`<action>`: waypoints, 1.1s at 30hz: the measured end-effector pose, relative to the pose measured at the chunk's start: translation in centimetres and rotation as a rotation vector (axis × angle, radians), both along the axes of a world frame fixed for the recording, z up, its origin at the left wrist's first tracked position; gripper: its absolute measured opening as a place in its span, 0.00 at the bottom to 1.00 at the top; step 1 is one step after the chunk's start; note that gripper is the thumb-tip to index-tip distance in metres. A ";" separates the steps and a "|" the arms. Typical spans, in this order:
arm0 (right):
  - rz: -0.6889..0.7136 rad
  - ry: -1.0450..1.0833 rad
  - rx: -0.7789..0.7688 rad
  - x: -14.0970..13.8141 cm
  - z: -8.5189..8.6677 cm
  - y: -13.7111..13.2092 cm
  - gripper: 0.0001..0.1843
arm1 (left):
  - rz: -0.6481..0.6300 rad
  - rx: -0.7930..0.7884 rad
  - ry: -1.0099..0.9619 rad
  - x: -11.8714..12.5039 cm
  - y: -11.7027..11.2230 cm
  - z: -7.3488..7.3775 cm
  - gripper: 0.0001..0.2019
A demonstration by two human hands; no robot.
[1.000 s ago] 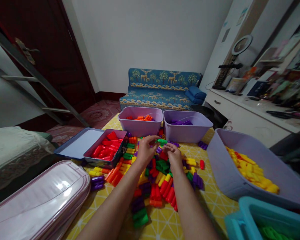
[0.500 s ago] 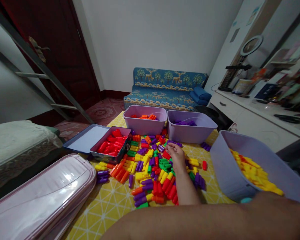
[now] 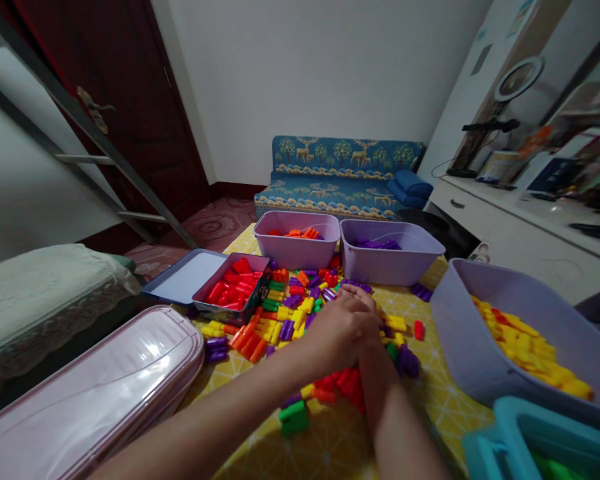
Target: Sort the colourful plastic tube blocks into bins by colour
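My left hand reaches in from the lower left and lies against my right hand, over its wrist and palm side. The left fingers curl downward; anything in them is hidden. My right fingers point forward and bend together beyond the left hand, with their contents out of sight. Both hands are above a pile of plastic bullet-shaped building pieces in red, yellow, purple, green and orange. Purple pieces lie just left of the right fingertips, and red pieces lie beneath the wrists. A green piece rests nearer me.
Lilac bins hold orange pieces, purple pieces and yellow pieces. A teal bin stands lower right. An open tin contains red pieces. Stacked pink lids lie left on the yellow tablecloth.
My left arm, earlier stretched across to the right over the teal bin, has swung back left, bringing its hand to my right hand. The teal bin is now uncovered. The view has shifted slightly.
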State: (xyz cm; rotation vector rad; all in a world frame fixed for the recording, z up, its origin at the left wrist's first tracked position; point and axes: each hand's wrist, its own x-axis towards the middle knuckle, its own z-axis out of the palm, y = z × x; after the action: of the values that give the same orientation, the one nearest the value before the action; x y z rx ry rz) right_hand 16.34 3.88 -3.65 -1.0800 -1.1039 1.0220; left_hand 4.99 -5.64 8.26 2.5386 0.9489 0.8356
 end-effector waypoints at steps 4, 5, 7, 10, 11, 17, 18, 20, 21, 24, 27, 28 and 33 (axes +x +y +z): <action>-0.041 0.109 -0.092 -0.4 0.5 -0.4 0.20 | 0.431 -0.068 0.288 -7.8 -2.4 -0.9 0.18; -0.052 0.131 -0.106 -0.5 0.7 -0.6 0.20 | 0.514 -0.093 0.374 -9.3 -3.3 -0.9 0.17; -0.064 0.151 -0.116 -0.7 0.8 -0.7 0.19 | 0.651 -0.130 0.504 -11.5 -5.1 -0.9 0.17; -0.067 0.155 -0.100 -0.8 0.8 -0.7 0.19 | 0.780 -0.201 0.606 -13.1 -7.2 -1.4 0.25; -0.065 0.155 -0.093 -0.8 0.8 -0.7 0.20 | 0.797 -0.226 0.616 -13.2 -7.6 -1.8 0.27; -0.041 0.181 -0.103 -0.6 1.1 -1.0 0.18 | 0.606 -0.294 0.452 -10.9 -8.0 -4.6 0.46; -0.040 0.192 -0.102 -0.6 1.3 -1.1 0.17 | 0.565 -0.301 0.433 -10.2 -7.9 -5.1 0.48; -0.036 0.215 -0.099 -0.5 1.4 -1.1 0.15 | 0.515 -0.301 0.407 -9.1 -7.8 -5.7 0.50; -0.035 0.216 -0.097 -0.5 1.5 -1.0 0.14 | 0.494 -0.293 0.385 -8.7 -7.9 -5.9 0.50; 0.007 0.209 -0.125 -0.2 1.4 -0.7 0.11 | 0.497 -0.228 0.306 -8.1 -9.1 -6.0 0.48; 0.046 0.189 -0.140 0.1 1.3 -0.5 0.10 | 0.607 -0.185 0.290 -8.6 -12.2 -6.0 0.49; 0.052 0.183 -0.136 0.1 1.3 -0.5 0.09 | 0.651 -0.200 0.300 -8.9 -13.5 -6.2 0.50; 0.013 0.155 -0.119 -0.2 1.3 -0.5 0.07 | 0.758 -0.309 0.298 -10.4 -18.0 -8.2 0.56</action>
State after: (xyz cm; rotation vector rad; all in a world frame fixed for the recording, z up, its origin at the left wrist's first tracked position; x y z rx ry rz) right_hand 16.15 3.42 -2.39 -1.0704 -0.9356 1.1737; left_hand -5.45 -23.66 0.04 2.0503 2.0220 0.4175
